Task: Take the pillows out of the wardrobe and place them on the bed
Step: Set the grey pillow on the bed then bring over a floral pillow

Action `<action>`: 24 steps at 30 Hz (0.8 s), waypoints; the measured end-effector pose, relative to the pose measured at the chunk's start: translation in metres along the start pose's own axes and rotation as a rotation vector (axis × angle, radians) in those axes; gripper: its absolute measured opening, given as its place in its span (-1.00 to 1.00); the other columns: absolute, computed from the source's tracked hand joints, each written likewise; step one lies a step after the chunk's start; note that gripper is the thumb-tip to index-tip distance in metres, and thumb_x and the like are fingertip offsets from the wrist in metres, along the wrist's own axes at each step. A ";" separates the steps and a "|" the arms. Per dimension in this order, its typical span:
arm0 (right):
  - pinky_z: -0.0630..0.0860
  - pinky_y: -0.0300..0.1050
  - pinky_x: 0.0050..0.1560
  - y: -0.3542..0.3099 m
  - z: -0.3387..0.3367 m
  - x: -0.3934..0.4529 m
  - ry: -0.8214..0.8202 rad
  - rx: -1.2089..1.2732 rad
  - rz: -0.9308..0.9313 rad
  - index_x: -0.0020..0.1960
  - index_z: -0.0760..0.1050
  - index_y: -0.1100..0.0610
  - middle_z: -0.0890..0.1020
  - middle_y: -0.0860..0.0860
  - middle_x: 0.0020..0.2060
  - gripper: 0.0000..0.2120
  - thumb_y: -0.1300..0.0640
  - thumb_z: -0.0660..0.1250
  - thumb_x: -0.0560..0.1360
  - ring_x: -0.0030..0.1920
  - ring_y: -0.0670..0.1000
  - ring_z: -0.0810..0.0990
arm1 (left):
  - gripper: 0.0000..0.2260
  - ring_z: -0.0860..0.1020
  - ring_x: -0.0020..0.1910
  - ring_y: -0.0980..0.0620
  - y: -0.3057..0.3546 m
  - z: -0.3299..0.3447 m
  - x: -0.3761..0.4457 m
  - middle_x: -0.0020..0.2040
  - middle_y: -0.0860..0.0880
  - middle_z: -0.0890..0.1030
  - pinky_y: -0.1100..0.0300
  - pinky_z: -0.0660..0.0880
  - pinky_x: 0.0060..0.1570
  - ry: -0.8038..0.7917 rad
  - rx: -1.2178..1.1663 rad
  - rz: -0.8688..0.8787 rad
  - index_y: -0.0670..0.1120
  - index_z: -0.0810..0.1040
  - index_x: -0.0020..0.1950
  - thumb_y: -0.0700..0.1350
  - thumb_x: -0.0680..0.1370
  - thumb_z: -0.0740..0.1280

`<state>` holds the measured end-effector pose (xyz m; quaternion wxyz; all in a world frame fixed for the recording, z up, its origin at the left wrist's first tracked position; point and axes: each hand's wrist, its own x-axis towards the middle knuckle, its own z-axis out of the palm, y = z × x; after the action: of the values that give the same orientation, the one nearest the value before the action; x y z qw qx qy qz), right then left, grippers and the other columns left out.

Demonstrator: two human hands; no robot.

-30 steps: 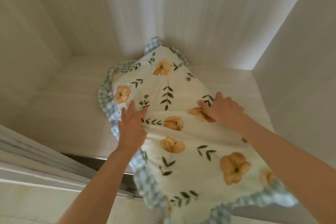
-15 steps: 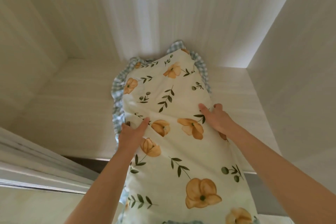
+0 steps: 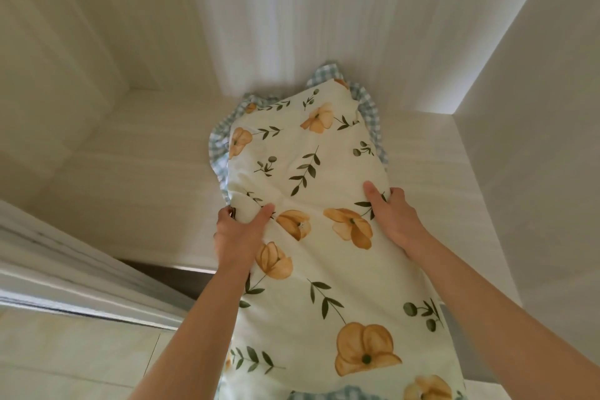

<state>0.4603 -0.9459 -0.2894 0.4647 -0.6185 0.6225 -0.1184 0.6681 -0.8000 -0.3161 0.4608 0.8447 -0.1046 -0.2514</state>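
Observation:
A cream pillow (image 3: 311, 172) with orange flowers, green leaves and a blue checked frill lies lengthwise on the wardrobe shelf (image 3: 136, 178), its near end hanging out over the shelf's front edge toward me. My left hand (image 3: 238, 234) grips the pillow's left side, thumb on top and fingers tucked under the frill. On the right side, my right hand (image 3: 391, 216) clamps the edge, thumb on top. The far end of the pillow touches the wardrobe's back wall. The bed is out of sight.
The pale wooden wardrobe compartment has a back wall (image 3: 324, 26), a left wall (image 3: 58, 58) and a right wall (image 3: 535, 140). A sliding door rail (image 3: 65, 286) runs at the lower left, with pale floor tiles (image 3: 81, 360) below it.
My hands went from lying flat on top of the pillow to gripping its two sides. The pillow has turned lengthwise and slid toward me, over the shelf's front edge.

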 end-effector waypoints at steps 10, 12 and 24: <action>0.42 -0.01 0.01 0.043 -0.019 -0.029 -0.028 0.151 -0.079 0.38 0.27 0.10 0.51 -0.01 0.02 -0.29 -0.39 0.15 0.46 0.03 0.09 0.51 | -0.32 0.58 -0.03 0.03 -0.011 -0.008 -0.071 -0.03 0.14 0.56 0.18 0.50 -0.21 0.155 -0.055 0.131 0.02 0.43 0.35 0.20 0.31 0.55; 0.42 -0.02 0.01 0.054 -0.026 -0.039 -0.037 0.193 -0.117 0.40 0.26 0.08 0.51 -0.02 0.02 -0.30 -0.38 0.16 0.46 0.02 0.07 0.51 | -0.34 0.57 -0.06 0.09 -0.014 -0.011 -0.096 -0.06 0.21 0.54 0.24 0.47 -0.26 0.204 -0.082 0.157 0.05 0.45 0.33 0.20 0.31 0.55; 0.50 -0.32 -0.25 0.102 -0.054 -0.106 -0.250 0.467 -0.379 0.40 0.23 0.02 0.53 -0.04 0.09 -0.40 -0.27 0.26 0.50 0.01 -0.11 0.57 | -0.37 0.60 0.00 0.32 -0.049 -0.035 -0.260 0.03 0.32 0.62 0.21 0.59 -0.01 0.535 -0.256 0.281 0.23 0.47 0.26 0.21 0.24 0.58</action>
<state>0.3332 -0.8548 -0.2877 0.6365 -0.6099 0.3904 -0.2654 0.4625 -0.6415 -0.2556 0.6044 0.7935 -0.0627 0.0342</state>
